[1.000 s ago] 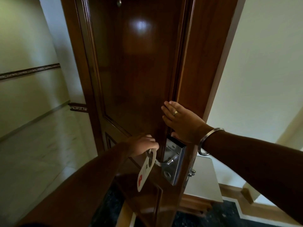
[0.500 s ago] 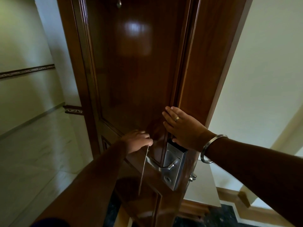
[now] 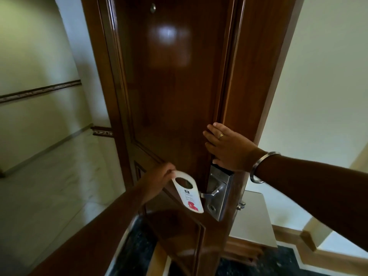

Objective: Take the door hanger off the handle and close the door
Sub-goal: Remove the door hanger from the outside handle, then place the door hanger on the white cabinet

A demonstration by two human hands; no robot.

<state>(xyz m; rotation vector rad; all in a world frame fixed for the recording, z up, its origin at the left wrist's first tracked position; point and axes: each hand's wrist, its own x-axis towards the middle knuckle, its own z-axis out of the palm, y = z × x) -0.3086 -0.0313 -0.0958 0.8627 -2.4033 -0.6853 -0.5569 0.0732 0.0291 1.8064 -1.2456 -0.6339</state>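
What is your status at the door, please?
Left hand pinching door hanger, clear of handle. Right hand flat on door edge, above lock plate. Door open. Nothing in the way.

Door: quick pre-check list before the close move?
1. Hanger off the handle: ok, its hole is clear of the lever.
2. Left hand holds the hanger: ok, pinched at its top.
3. Right hand on the door: ok, flat near the edge, above the lock plate.
4. Door shut: not ok, edge stands free of the frame.
5. Fingers clear of the closing gap: cannot tell, fingertips lie near the edge.
6. Latch state: cannot tell.
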